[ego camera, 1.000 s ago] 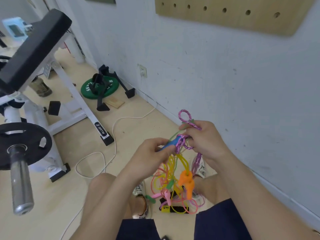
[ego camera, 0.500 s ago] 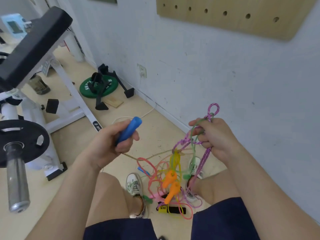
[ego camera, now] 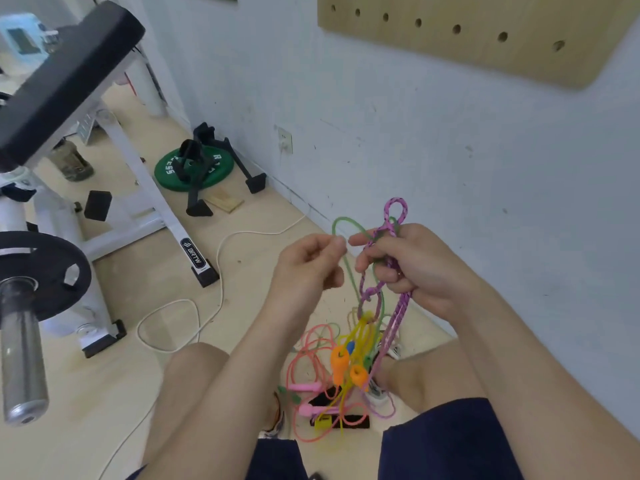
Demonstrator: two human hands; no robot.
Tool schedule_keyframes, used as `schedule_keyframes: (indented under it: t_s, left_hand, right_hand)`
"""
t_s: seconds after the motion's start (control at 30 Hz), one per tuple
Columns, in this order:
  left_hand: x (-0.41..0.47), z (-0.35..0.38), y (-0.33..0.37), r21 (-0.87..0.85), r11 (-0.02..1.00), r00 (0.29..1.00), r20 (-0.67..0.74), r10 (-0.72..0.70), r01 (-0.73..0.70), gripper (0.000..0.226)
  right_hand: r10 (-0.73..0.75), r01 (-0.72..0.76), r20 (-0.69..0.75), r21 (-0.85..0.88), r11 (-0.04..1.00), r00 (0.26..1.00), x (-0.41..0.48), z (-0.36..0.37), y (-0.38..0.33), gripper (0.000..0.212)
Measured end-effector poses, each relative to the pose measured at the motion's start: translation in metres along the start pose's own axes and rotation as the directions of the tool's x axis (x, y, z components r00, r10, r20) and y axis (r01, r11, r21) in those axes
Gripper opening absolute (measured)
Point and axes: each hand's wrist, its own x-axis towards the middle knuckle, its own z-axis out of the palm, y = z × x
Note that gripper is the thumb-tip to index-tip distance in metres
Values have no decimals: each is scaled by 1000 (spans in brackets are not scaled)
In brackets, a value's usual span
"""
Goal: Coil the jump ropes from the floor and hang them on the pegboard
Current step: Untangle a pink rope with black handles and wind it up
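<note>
Purple braided jump rope (ego camera: pixel 400 311) sticks up as a small loop above the right hand (ego camera: pixel 419 268), whose fingers are curled round its strands at chest height, in front of the white wall (ego camera: pixel 450 168). Some of the green jump rope (ego camera: pixel 343 218) passes through the same grip. That green rope arches over to the left hand (ego camera: pixel 308 268), just beside the right. The left thumb and forefinger are pressed together on it in a pinch, and the other left fingers are curled in.

Below both hands the ropes hang in 1 tangle between the person's knees. The purple strands drop straight down, knotted into the yellow jump rope (ego camera: pixel 367 327) and loops of the pink jump rope (ego camera: pixel 311 341). 2 orange handles (ego camera: pixel 338 362) dangle in the middle of the bunch, and 2 pink handles (ego camera: pixel 304 388) lie lower, on or just above the floor (ego camera: pixel 121 393); which, I cannot tell. The lowest loops reach the floor by the feet.

High on the wall to the right hangs the wooden pegboard (ego camera: pixel 485 53), showing a row of round holes. To the left stand a weight bench (ego camera: pixel 65 81) and a barbell (ego camera: pixel 20 341) carrying a black plate. A green weight plate (ego camera: pixel 211 168) lies by the wall, and a white cable (ego camera: pixel 221 258) snakes across the floor
</note>
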Motion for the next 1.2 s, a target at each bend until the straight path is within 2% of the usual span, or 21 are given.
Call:
schedule_keyframes:
  t_s: [0.17,0.27,0.37,0.43,0.5,0.57,0.6,0.63,0.67,0.73,0.77,0.83,0.87,0.9,0.93,0.97,1.0,1.03,1.07,1.13,1.2]
  left_hand:
    - [1,-43,18,-410,910,998,-47,40,-56,28]
    - [3,-68,23,-370,920,986,-145,76,-125,33]
    - [5,-90,28,-336,917,941,-323,104,-217,38]
    - [12,-110,34,-267,926,863,-494,108,-268,40]
    - [27,-142,37,-129,950,713,-691,119,-284,34]
    - [43,-177,36,6,973,532,-837,130,-229,24]
    - [49,-189,33,52,986,493,-861,123,-156,22]
    - [53,-193,27,104,994,523,-845,109,-39,23]
    - [55,-190,19,174,979,617,-784,72,106,24]
    - [53,-168,-3,372,870,848,-521,-93,324,23]
    - [49,-154,-12,457,810,906,-373,-201,368,22]
    - [40,-127,-26,658,660,915,-118,-386,363,25]
    - [36,-116,-31,768,571,900,-18,-436,292,26]
    - [35,-104,-34,844,499,901,45,-431,197,25]
    - [33,-92,-35,867,486,932,80,-354,110,26]
    - [30,-79,-33,819,571,968,93,-235,60,27]
    - [25,-66,-28,688,725,986,97,-135,31,26]
    - [23,-53,-24,500,866,988,123,-90,17,25]
    - [22,-42,-18,353,936,979,188,-81,10,26]
    - [20,-26,-13,289,957,935,345,-84,-21,29]
    - [19,-17,-13,264,964,915,395,-86,-23,23]
  right_hand:
    - [38,-39,8,110,993,999,0,-15,6,24]
    - [37,-37,-4,83,996,999,3,-20,15,25]
    - [-6,6,-75,4,1000,997,4,-21,20,26]
    - [-44,40,-110,-44,998,993,4,-28,18,25]
    - [-62,38,-113,-202,979,992,3,-39,14,24]
    - [-55,-9,-132,-443,896,990,0,-50,11,19]
    - [-68,-23,-156,-518,855,985,0,-53,10,19]
    - [-96,-15,-178,-538,843,979,0,-54,9,23]
    - [-130,16,-186,-517,856,974,2,-53,7,29]
    - [-172,91,-162,-414,906,972,6,-45,3,36]
    - [-182,116,-133,-395,911,974,7,-38,1,37]
    - [-189,148,-60,-412,899,980,8,-25,1,36]
    - [-178,154,-23,-403,902,984,9,-20,2,35]
    - [-156,149,10,-373,916,988,9,-16,3,34]
    - [-129,136,45,-336,932,991,9,-14,4,33]
    - [-100,121,84,-304,945,991,8,-11,4,32]
    - [-75,109,128,-282,953,989,8,-11,5,30]
    - [-55,99,171,-258,961,984,8,-9,4,26]
    - [-39,88,208,-230,969,977,8,-9,4,23]
    - [-22,60,269,-135,989,963,9,-11,5,17]
    - [-17,25,293,-21,999,956,10,-14,5,19]
